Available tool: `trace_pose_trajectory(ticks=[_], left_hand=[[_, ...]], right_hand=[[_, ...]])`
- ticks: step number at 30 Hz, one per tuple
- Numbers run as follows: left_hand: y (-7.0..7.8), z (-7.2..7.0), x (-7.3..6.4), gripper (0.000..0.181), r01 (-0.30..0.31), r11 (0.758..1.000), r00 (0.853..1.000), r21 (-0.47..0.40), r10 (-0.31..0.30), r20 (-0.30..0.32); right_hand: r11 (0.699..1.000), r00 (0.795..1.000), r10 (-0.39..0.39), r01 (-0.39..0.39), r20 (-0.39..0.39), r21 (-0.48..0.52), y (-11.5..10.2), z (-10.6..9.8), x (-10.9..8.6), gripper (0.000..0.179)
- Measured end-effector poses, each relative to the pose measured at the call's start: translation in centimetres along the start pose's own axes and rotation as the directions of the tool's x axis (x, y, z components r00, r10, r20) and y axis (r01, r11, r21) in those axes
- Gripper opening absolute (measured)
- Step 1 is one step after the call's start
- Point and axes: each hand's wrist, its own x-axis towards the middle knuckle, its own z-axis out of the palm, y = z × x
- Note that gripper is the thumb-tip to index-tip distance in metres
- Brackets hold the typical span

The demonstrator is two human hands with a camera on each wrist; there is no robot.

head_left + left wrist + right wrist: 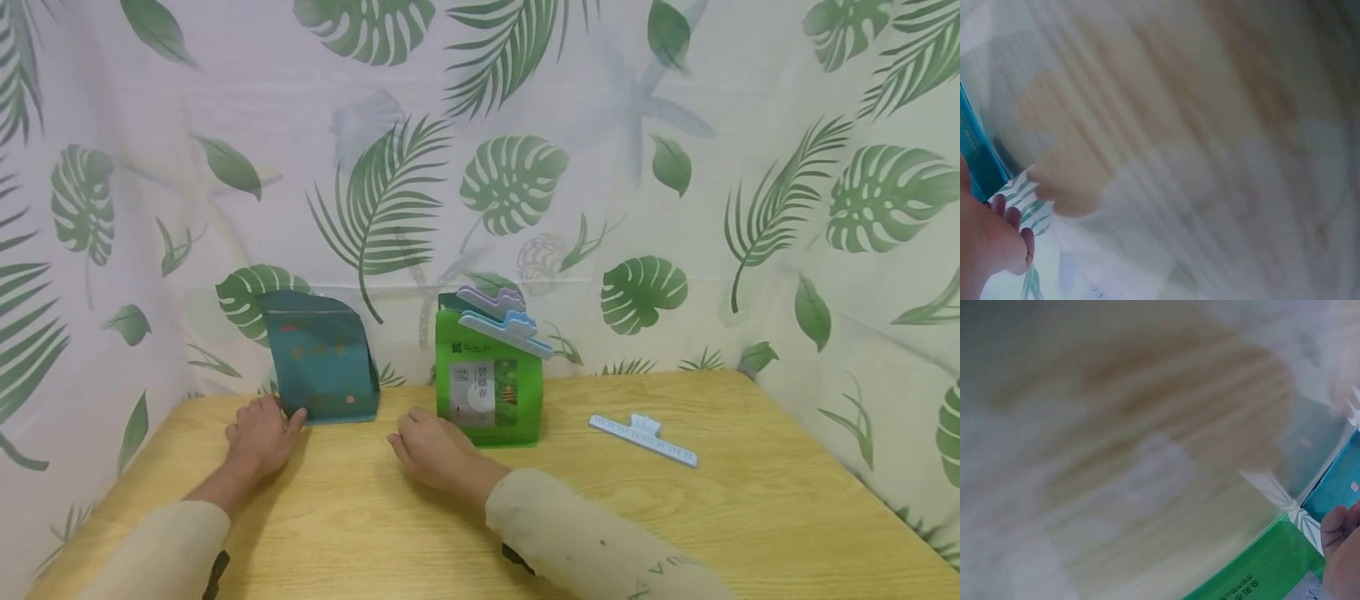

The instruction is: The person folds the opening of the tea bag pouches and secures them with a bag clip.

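Note:
A teal pouch bag (322,367) stands upright at the left of the table, its top slanting and without a clip. My left hand (264,435) is at its lower left corner, thumb toward the front and fingers by the side; the left wrist view shows the fingers (1013,215) bent beside the teal edge. To the right stands a green tea bag (491,425) with a printed label. A purple clip (491,302) and a blue clip (506,332) sit slanted at its top. My right hand (435,450) rests loosely curled by its lower left front, holding nothing.
A pale blue sealing clip (643,437) lies on the wooden table (750,517), right of the green bag. Behind the bags hangs a leaf-patterned curtain (570,250), which also runs along both sides. Large blurred areas fill both wrist views.

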Motion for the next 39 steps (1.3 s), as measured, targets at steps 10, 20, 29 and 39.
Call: trace_pose_trajectory(ticks=[10, 20, 29, 39], left_hand=[[-0.7, 0.7, 0.1, 0.049, -0.147, 0.989, 0.986, -0.026, 0.145, -0.085], [-0.1, 0.6, -0.8, 0.033, -0.182, 0.982, 0.979, -0.048, 0.177, -0.097], [-0.7, 0.7, -1.8, 0.03, -0.23, 0.972, 0.965, -0.053, 0.22, -0.141], [-1.1, 0.8, -2.9, 0.023, -0.337, 0.938, 0.928, -0.08, 0.317, -0.196]], right_hand=[[0.998, 0.997, -0.059, 0.06, -0.048, 0.017, -0.7, 0.3, 0.6, 0.025], [0.998, 0.997, -0.058, 0.059, -0.049, 0.011, -0.9, 0.5, 0.9, 0.028], [0.991, 0.992, 0.096, -0.103, 0.084, 0.087, -1.0, 0.5, 1.3, 0.028], [0.985, 0.977, 0.16, -0.168, 0.141, 0.045, -1.5, 0.8, 1.8, 0.038]])
